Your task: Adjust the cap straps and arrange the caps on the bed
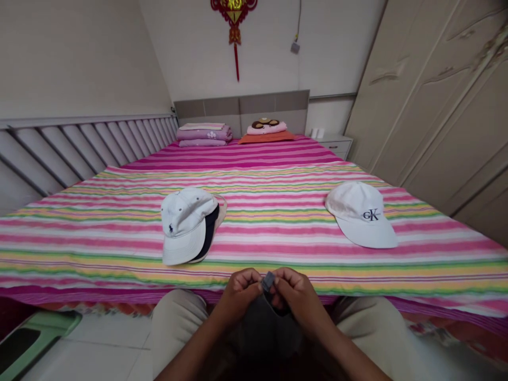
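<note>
Between my knees hangs a dark grey cap (pixel 270 330), its lower part in shadow. My left hand (pixel 240 293) pinches one side of the cap's grey adjuster strap (pixel 268 280). The strap's other side is pinched between the thumb and fingers of my right hand (pixel 299 296). Ahead and to the left, a white cap (pixel 184 217) with a small dark logo lies over a navy cap (pixel 210 233), with a beige edge showing beneath. Another white cap (pixel 355 211), with dark letters on its front, lies alone on the right.
The caps lie on a bed with a striped sheet (pixel 273 233). Folded purple bedding (pixel 204 135) and a pink pillow (pixel 265 128) sit by the headboard (pixel 273 108). A green stool (pixel 51 328) stands low on the left; a wardrobe (pixel 428 106) runs along the right.
</note>
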Demonstrator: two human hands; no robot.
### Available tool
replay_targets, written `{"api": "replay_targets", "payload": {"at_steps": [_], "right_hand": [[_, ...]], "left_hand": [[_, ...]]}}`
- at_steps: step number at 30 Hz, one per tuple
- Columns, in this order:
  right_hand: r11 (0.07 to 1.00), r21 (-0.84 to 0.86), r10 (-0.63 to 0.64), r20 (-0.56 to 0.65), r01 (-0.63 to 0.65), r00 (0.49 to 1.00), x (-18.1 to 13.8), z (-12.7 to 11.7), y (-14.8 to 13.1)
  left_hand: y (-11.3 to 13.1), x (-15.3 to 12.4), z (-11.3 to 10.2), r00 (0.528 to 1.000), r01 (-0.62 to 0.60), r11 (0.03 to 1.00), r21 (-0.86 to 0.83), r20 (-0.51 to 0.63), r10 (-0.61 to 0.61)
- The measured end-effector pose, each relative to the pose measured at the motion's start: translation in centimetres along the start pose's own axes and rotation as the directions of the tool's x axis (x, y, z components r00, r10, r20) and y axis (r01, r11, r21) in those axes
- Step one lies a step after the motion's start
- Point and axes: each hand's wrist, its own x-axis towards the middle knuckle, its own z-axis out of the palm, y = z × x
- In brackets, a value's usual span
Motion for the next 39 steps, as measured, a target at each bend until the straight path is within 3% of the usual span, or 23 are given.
{"api": "replay_targets", "payload": {"at_steps": [2,4,5,7,9,11,13,15,18,21,26,31,33,35,39], "right_hand": [[0.948,-0.213,-0.243,-0.010,0.236,0.970,-0.3,-0.2,0.0],[0.792,-0.426,-0.453,0.070,0.437,0.889,-0.6,-0.5,-0.2],[0.739,-0.474,-0.496,0.099,0.479,0.863,-0.7,-0.6,-0.3],[0.799,-0.427,-0.452,0.038,0.424,0.891,-0.5,-0.7,-0.7],[0.947,-0.195,-0.276,-0.074,0.257,0.958,-0.2,-0.8,-1.0],[0.988,0.040,-0.141,-0.109,0.146,0.984,0.1,-0.8,-1.3],[0.979,0.130,-0.150,-0.060,0.156,0.987,0.3,-0.9,-1.2],[0.980,0.142,-0.153,0.097,0.138,0.983,0.5,-1.0,-0.7],[0.987,0.161,-0.034,0.263,-0.009,0.964,0.6,-1.2,0.3],[0.963,0.256,0.041,0.150,-0.079,0.988,0.6,-1.3,0.8],[0.885,0.459,0.076,0.016,-0.075,0.997,0.3,-1.1,0.0],[0.756,0.654,0.205,-0.176,-0.042,0.963,0.5,-1.0,-0.6],[0.816,0.573,0.165,-0.111,-0.073,0.980,0.5,-1.2,-0.7],[0.909,0.408,0.076,0.041,-0.086,0.996,0.3,-1.3,-0.9],[0.958,0.256,0.027,0.369,-0.130,0.929,-0.3,-1.3,-1.2]], "left_hand": [[0.0,0.1,-0.1,1.000,0.023,1.000,0.000,0.001,-0.023],[0.2,0.1,-0.1,1.000,0.017,1.000,0.025,0.010,-0.018],[0.3,0.0,-0.1,1.000,0.007,0.999,0.037,0.018,-0.007],[0.5,-0.1,-0.1,0.999,-0.018,0.999,0.041,0.034,0.016],[0.7,-0.3,-0.1,0.998,-0.027,1.000,0.006,0.056,0.027],[0.8,-0.4,-0.1,0.997,-0.015,0.998,-0.058,0.080,0.020],[0.8,-0.5,-0.2,0.996,0.009,0.991,-0.134,0.094,0.004],[0.9,-0.6,-0.3,0.996,0.028,0.980,-0.198,0.092,-0.010],[1.2,-0.7,-0.4,0.998,0.030,0.967,-0.252,0.068,-0.014],[1.5,-0.8,-0.4,1.000,-0.007,0.947,-0.323,-0.020,0.001],[1.3,-0.6,-0.6,0.991,-0.061,0.924,-0.377,-0.134,0.011],[0.8,-0.1,-1.3,0.964,-0.220,0.878,-0.426,-0.234,0.128],[1.0,0.1,-1.4,0.968,-0.190,0.887,-0.421,-0.229,0.099],[1.3,0.2,-1.5,0.973,-0.160,0.897,-0.412,-0.218,0.073],[1.7,0.5,-1.7,0.973,-0.139,0.911,-0.388,-0.225,0.052]]}}
